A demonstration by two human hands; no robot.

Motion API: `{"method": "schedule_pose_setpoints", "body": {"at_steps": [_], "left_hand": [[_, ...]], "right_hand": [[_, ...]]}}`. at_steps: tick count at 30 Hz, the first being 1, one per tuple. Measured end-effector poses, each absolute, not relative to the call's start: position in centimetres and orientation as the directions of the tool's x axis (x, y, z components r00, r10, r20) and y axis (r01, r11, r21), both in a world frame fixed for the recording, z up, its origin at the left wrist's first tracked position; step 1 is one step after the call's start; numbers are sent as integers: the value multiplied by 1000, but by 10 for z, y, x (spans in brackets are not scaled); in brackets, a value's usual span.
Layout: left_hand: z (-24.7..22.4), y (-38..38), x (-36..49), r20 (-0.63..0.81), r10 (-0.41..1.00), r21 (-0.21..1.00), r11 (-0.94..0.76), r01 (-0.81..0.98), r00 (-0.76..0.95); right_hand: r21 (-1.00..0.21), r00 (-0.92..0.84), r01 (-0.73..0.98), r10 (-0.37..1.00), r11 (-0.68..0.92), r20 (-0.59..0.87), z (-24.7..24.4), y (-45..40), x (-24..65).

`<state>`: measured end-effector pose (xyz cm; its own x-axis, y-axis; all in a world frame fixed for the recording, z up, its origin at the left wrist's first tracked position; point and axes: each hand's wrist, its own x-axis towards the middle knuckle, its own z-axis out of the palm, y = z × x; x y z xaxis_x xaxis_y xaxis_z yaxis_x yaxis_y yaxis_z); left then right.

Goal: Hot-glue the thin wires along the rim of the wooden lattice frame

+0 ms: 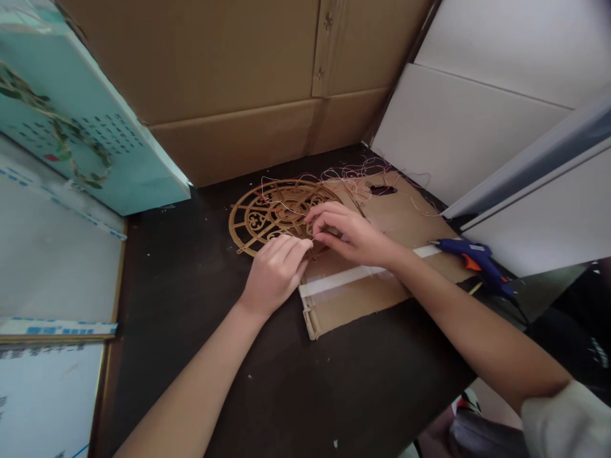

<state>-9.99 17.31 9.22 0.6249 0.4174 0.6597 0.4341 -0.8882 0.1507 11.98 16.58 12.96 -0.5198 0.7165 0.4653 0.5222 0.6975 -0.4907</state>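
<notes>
The round, fretworked light-brown wooden wheel (279, 207) lies at the left edge of a brown cardboard sheet (353, 305), the left hand (274, 273) and right hand (353, 235) close together at its right rim, fingers curled, any clamp untellable.

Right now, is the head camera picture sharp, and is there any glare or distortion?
Head view: even, soft light, no harsh glare on the left hand, right hand or fretwork wooden wheel; slightly soft detail; wide-angle bending skews the cardboard box.

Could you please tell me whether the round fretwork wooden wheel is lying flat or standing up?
Lying flat: the wooden wheel rests on the dark tabletop, beneath the left hand and right hand.
</notes>
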Motion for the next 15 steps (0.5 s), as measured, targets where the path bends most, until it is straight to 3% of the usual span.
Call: {"method": "schedule_pose_setpoints", "body": {"at_steps": [6,9,11,12,13,15], "left_hand": [[91,173,-99,667,382,138,-907,398,640],[89,175,-99,684,371,151,-914,376,628],[88,175,-99,699,364,156,-918,366,615],[88,175,-99,705,364,161,-918,363,609],[88,174,-98,709,365,165,-918,361,603],[88,169,-94,709,374,178,-915,362,597]], "right_hand": [[-436,-477,596,734,674,484,129,172,116],[-384,-401,713,790,587,464,147,156,131],[-381,-171,846,866,374,470,163,127,153],[-397,24,899,886,183,463,169,108,168],[-392,246,917,869,-66,429,173,87,184],[-260,586,810,704,-526,401,171,47,217]]}}
